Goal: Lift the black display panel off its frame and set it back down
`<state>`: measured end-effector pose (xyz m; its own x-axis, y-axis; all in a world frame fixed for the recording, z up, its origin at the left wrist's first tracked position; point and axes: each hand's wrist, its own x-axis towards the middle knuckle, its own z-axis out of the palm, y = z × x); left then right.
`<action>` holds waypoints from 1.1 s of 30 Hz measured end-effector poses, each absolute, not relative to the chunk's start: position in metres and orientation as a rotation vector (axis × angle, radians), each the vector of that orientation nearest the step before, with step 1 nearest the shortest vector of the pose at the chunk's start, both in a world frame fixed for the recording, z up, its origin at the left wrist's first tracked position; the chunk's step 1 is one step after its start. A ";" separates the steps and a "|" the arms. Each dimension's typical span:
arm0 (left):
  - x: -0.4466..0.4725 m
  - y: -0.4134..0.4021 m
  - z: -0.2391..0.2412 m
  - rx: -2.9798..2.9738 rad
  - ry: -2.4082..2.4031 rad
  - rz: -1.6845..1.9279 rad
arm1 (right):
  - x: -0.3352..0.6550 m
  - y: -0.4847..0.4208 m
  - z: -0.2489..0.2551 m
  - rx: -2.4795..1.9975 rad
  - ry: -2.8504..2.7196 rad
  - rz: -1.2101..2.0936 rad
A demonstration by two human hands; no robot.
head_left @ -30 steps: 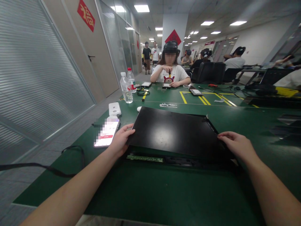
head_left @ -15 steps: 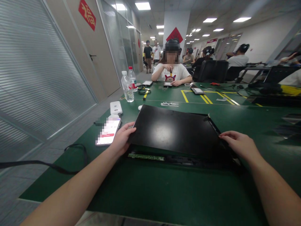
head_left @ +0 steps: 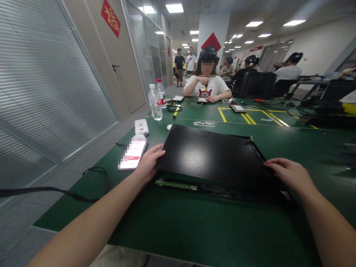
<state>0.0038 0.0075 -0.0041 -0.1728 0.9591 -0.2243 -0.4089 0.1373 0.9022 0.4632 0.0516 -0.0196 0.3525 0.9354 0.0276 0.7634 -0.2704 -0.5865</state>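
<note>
A glossy black screen panel (head_left: 205, 152) lies tilted over a black screen housing (head_left: 219, 191), its left side lifted above the housing. Along the housing's near edge a narrow green circuit board (head_left: 175, 185) is exposed. My left hand (head_left: 150, 161) grips the panel's left edge, thumb on top and fingers underneath. At the right side, my right hand (head_left: 286, 172) is closed, with thumb and forefinger pinching the housing's raised rim near the panel's edge. A small pale piece, perhaps tape, sticks up at the far right corner.
Left on the green table (head_left: 194, 230) lie a lit phone (head_left: 132, 154) and a white power bank (head_left: 141, 127). Beyond stand water bottles (head_left: 155, 102). A black strap (head_left: 55, 193) hangs at left. Across sits a person (head_left: 207, 83) handling a small drive-like device.
The whole view has shifted slightly, moving the scene to the right. Both hands keep their holds, and the panel stays tilted much as before.
</note>
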 end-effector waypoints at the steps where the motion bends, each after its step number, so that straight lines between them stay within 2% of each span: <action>1: 0.004 0.007 -0.004 0.662 1.130 1.385 | 0.464 0.052 -0.020 -2.113 -1.468 0.458; 19: 0.005 0.001 0.010 0.779 1.165 1.370 | 0.458 0.049 -0.013 -2.141 -1.381 0.521; 29: -0.011 0.010 -0.011 1.218 1.538 1.371 | 0.459 0.049 -0.015 -2.072 -1.381 0.546; 33: -0.014 0.012 -0.017 1.401 1.614 1.246 | 0.452 0.046 -0.008 -2.108 -1.348 0.566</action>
